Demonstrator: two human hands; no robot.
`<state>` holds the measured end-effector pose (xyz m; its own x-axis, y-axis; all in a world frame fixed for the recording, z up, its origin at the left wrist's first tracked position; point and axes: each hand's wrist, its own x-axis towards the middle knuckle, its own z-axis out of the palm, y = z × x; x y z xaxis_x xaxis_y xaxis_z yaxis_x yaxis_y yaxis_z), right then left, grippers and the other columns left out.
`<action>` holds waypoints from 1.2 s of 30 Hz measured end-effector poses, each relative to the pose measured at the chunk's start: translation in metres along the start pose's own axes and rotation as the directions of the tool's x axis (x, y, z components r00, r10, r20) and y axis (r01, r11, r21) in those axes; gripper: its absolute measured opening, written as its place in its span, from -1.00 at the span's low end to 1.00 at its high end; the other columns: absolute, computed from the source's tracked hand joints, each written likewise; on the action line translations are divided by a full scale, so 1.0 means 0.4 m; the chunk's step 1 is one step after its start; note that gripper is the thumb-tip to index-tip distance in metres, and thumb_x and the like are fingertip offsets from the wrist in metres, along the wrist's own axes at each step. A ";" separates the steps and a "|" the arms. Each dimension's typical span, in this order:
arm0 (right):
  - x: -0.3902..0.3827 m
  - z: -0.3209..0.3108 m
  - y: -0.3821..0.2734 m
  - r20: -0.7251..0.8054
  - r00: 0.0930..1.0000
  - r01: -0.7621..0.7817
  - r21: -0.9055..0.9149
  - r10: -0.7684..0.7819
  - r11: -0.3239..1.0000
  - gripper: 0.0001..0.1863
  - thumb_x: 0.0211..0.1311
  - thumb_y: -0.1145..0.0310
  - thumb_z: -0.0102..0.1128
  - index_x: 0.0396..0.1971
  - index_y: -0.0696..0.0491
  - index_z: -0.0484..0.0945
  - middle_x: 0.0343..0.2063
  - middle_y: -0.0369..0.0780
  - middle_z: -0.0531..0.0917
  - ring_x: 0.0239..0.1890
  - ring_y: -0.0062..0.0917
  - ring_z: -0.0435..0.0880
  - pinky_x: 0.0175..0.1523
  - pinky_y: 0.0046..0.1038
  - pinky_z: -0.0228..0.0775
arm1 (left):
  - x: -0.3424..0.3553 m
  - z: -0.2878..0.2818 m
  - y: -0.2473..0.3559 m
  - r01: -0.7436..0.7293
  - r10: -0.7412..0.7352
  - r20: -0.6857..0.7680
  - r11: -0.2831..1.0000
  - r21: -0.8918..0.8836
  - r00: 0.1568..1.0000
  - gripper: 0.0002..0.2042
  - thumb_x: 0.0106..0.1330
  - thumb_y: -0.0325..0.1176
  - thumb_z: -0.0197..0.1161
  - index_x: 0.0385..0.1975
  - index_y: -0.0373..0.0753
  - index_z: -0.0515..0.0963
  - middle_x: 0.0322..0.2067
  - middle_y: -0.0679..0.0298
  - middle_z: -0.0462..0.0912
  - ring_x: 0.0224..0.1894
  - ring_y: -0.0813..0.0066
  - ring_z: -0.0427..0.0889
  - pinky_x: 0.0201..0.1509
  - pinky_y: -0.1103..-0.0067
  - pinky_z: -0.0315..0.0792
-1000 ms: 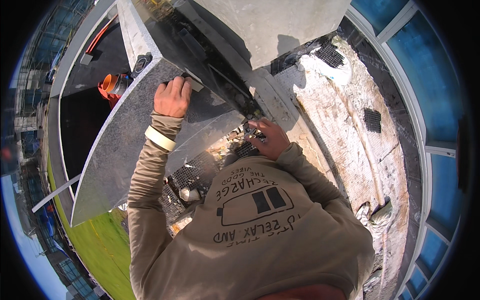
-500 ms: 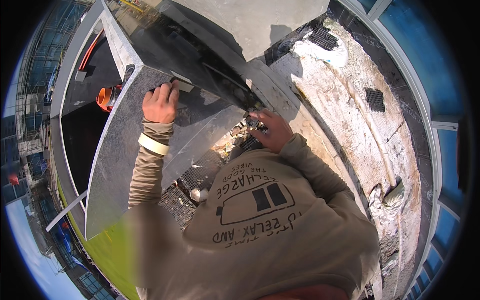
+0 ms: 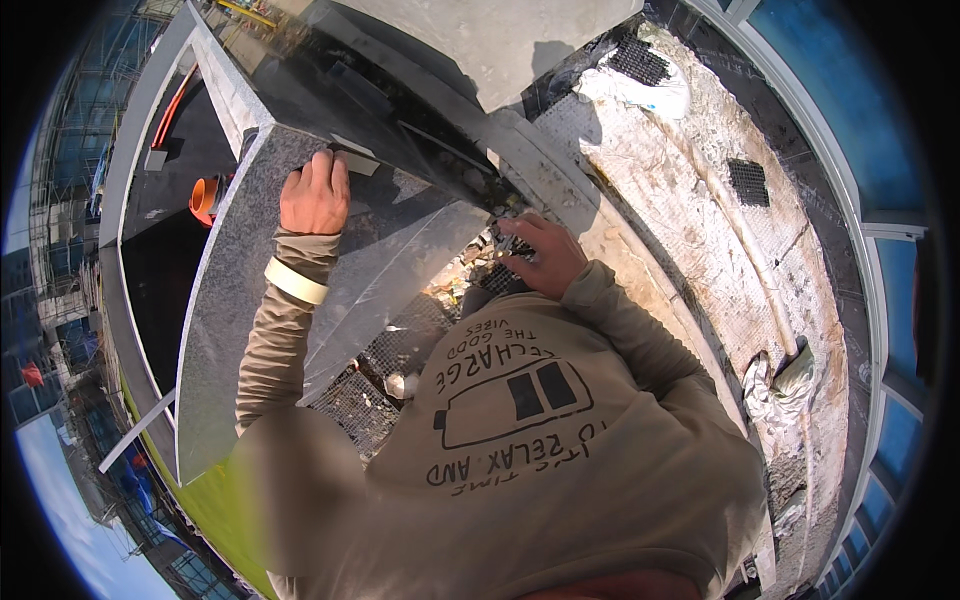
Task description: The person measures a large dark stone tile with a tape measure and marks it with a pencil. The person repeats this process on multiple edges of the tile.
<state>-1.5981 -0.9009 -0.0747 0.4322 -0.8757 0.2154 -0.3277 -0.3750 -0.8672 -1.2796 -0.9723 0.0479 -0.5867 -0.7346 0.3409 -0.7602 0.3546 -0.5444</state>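
Observation:
My left hand (image 3: pixel 315 195) rests with curled fingers on the grey speckled stone panel (image 3: pixel 225 265), close to where it meets a dark polished panel (image 3: pixel 370 95). Whatever its fingertips hold, if anything, is hidden. Beside them, a small pale strip (image 3: pixel 357 163) lies along the joint. A pale yellow band (image 3: pixel 296 281) circles my left wrist. My right hand (image 3: pixel 550 258) is at the far end of the dark panel, thumb and fingers apart, above a gap with rubble (image 3: pixel 465 270). I cannot tell whether its fingertips touch the panel edge.
An orange cup-like thing (image 3: pixel 205 198) stands behind the grey panel at the left. Black grid mesh (image 3: pixel 405 340) and stones lie below the panel. To the right are a dirty white sheet (image 3: pixel 690 230), a long pipe (image 3: pixel 735 225) and blue window panes (image 3: pixel 815 100).
The view has shifted slightly. My left hand remains at the joint, its fingers a little more bunched. The right hand has barely moved.

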 end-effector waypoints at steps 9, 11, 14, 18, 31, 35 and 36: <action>-0.017 0.008 0.008 -0.001 0.999 -0.039 -0.019 0.039 0.999 -0.56 0.13 0.24 0.33 -0.01 0.09 0.53 -0.14 -0.11 0.60 -0.16 -0.16 0.63 -0.09 -0.24 0.50 | -0.010 -0.015 -0.014 -0.027 0.027 -0.108 1.000 0.005 0.994 -0.74 0.16 -0.42 0.29 -0.13 -0.19 0.63 -0.33 0.33 0.56 -0.47 0.52 0.57 -0.47 0.57 0.37; -0.019 0.015 0.008 0.000 1.000 0.001 0.020 -0.001 1.000 -0.55 0.09 0.32 0.37 0.00 0.10 0.51 -0.12 -0.08 0.61 -0.11 -0.11 0.62 -0.06 -0.24 0.50 | -0.003 -0.019 -0.017 -0.080 0.081 -0.103 0.997 0.017 0.991 -0.75 0.15 -0.43 0.29 -0.14 -0.19 0.63 -0.33 0.34 0.55 -0.45 0.53 0.55 -0.46 0.56 0.34; -0.022 0.023 0.008 0.039 0.999 -0.037 0.017 0.036 0.999 -0.54 0.10 0.32 0.36 0.01 0.09 0.51 -0.11 -0.07 0.60 -0.11 -0.10 0.62 -0.06 -0.23 0.50 | 0.009 -0.020 -0.015 -0.110 0.113 -0.081 0.993 0.032 0.990 -0.78 0.16 -0.43 0.27 -0.17 -0.21 0.62 -0.34 0.34 0.53 -0.44 0.51 0.53 -0.43 0.54 0.32; -0.025 0.026 0.008 0.039 0.999 -0.017 -0.006 0.017 1.000 -0.53 0.16 0.17 0.31 0.02 0.09 0.52 -0.12 -0.12 0.58 -0.23 -0.20 0.65 -0.15 -0.22 0.50 | 0.019 -0.016 -0.007 -0.087 0.086 0.021 0.991 0.104 0.996 -0.81 0.19 -0.43 0.26 -0.19 -0.23 0.57 -0.37 0.32 0.49 -0.44 0.47 0.51 -0.39 0.53 0.30; 0.282 0.226 0.053 0.049 0.945 -0.309 0.456 0.324 0.834 -0.54 0.05 0.17 0.46 -0.19 0.21 0.56 -0.27 -0.14 0.66 -0.18 -0.39 0.66 -0.05 -0.43 0.46 | -0.013 -0.007 0.075 0.150 -0.149 0.026 0.988 -0.029 0.988 -0.89 0.28 -0.36 0.22 -0.27 -0.19 0.48 -0.30 0.28 0.56 -0.33 0.33 0.55 -0.30 0.40 0.34; 0.407 0.301 0.026 -0.222 0.951 -0.107 0.422 0.216 0.900 -0.49 -0.04 0.23 0.55 -0.16 0.21 0.56 -0.22 -0.13 0.65 -0.17 -0.36 0.65 -0.06 -0.41 0.47 | -0.016 -0.006 0.072 0.177 -0.172 0.049 0.976 -0.130 0.984 -0.90 0.27 -0.40 0.22 -0.28 -0.21 0.48 -0.30 0.24 0.58 -0.33 0.29 0.54 -0.29 0.37 0.35; 0.423 0.315 0.018 -0.269 0.945 -0.077 0.374 0.188 0.924 -0.48 -0.06 0.23 0.56 -0.16 0.20 0.56 -0.21 -0.13 0.65 -0.17 -0.35 0.65 -0.06 -0.41 0.48 | -0.017 -0.005 0.072 0.181 -0.178 0.038 0.975 -0.131 0.983 -0.90 0.27 -0.41 0.23 -0.28 -0.22 0.49 -0.31 0.24 0.57 -0.34 0.28 0.54 -0.29 0.37 0.35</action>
<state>-1.4215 -1.0136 -0.1009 0.1209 -0.9795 0.1612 -0.0221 -0.1650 -0.9860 -1.2980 -0.9559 0.0316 -0.4311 -0.8075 0.4025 -0.8838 0.2880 -0.3687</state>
